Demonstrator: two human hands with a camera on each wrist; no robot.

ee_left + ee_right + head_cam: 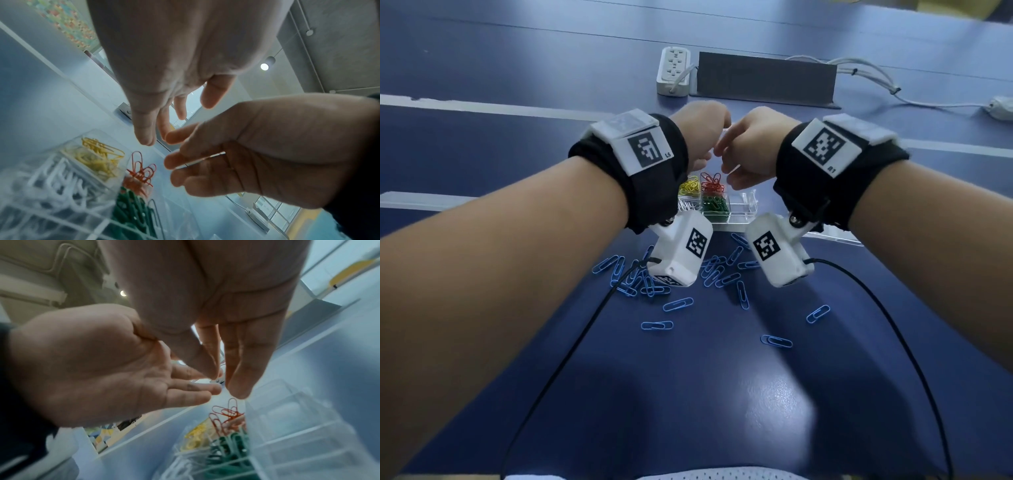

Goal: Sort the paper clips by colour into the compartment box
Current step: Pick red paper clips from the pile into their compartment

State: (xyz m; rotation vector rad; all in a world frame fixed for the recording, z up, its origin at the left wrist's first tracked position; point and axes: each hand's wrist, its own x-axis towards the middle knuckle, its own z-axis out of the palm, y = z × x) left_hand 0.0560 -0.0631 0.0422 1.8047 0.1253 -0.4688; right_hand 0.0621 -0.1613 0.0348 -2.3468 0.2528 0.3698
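From the head camera, both hands hang together over the far end of the clear box (743, 209). The left hand (700, 132) and right hand (751, 144) are nearly touching, backs up, so you can't tell from here what the fingers are doing. Yellow clips (689, 186), red clips (712, 183) and green clips (715, 205) already sit in their own compartments, and a whole scatter of blue clips (678, 303) is on the table on the near side of the box.

Left wrist camera: the left hand's fingers (144, 129) hang down loose and spread, holding nothing. The right hand's fingers (176, 160) are half curled (can't make out a clip in there).

Right wrist camera: the right hand's fingers (238, 381) point straight down above the red pile (226, 415), relaxed, apparently empty.

Main risk, I'd say: those reds are heaped above the wall, so a careless brush could tip some into the neighbouring compartments.
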